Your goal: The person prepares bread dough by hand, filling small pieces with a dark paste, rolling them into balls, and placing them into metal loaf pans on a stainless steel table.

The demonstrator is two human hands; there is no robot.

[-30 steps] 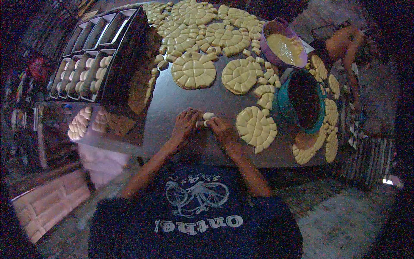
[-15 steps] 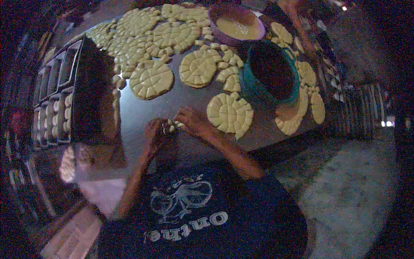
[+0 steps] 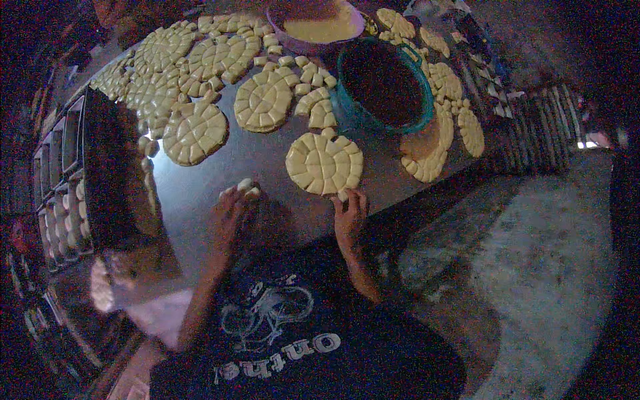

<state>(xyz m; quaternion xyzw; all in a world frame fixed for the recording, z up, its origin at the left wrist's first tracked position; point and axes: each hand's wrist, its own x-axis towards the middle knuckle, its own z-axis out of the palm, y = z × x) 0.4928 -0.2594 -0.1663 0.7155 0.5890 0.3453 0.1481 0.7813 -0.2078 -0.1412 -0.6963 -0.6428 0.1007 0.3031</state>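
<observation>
On the metal table my left hand (image 3: 229, 217) is closed around a few small pale dough pieces (image 3: 247, 187), which show past its fingertips. My right hand (image 3: 351, 215) pinches a small dough piece (image 3: 343, 195) at the near edge of a flat dough round (image 3: 325, 162). That round is scored into wedges and blocks. Two more scored rounds lie beyond my hands, a dough round (image 3: 262, 101) in the middle and another dough round (image 3: 195, 135) to its left. Cut dough pieces (image 3: 316, 107) sit between them and a teal tub.
The teal tub (image 3: 343, 110) has a dark inside. Behind it stands a purple basin (image 3: 283, 39) of yellowish liquid. More dough covers the far left and right of the table. A dark rack (image 3: 110, 173) holding trays of dough balls stands at the left edge.
My right hand has left my left hand and moved right to the dough round's near edge. The left stays low over the table. The view has shifted, and a person's arm at upper right is gone.
</observation>
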